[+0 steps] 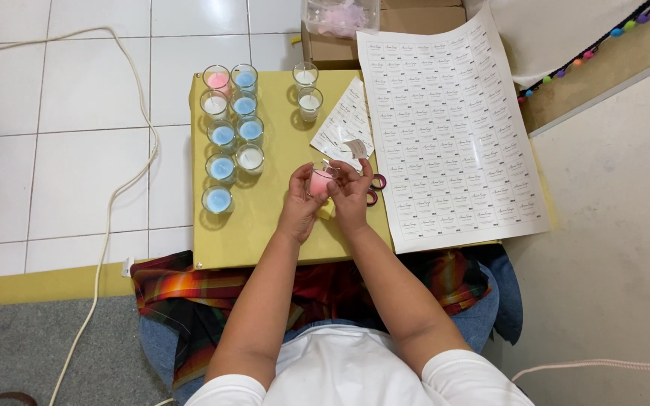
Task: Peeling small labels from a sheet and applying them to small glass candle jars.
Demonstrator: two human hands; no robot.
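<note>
Two hands meet over one small glass candle with pink wax (319, 181), held just above the yellow tabletop (272, 233), near its front-middle. Left hand (300, 201) cups the glass from the left, fingers curled snug about its side. Right hand (352, 194) closes in from the right, fingertips pinched narrow at the glass rim and wall; what lies under those fingertips cannot be made out. A small yellow item (327, 212) lies on the table just under the hands, mostly hidden. Red-handled scissors (375, 189) lie just beside the right hand, partly covered by it. A cut strip of labels (341, 126) lies tilted just beyond the hands, its right edge overlapping the large white label sheet (449, 128), which covers the table's right side and overhangs its right and far edges. Left of the hands, bare yellow surface runs to the front edge and the left corner. Farther left stand rows of filled glasses (232, 131), mostly blue, some white, one pink at the far end, close to the table's left edge. Two white candles (308, 90) stand apart near the far edge. Beyond that, a cardboard box (415, 22) holding a clear plastic tub (340, 16). White cord (126, 180) trails across the tiled floor, well left of the table.
</note>
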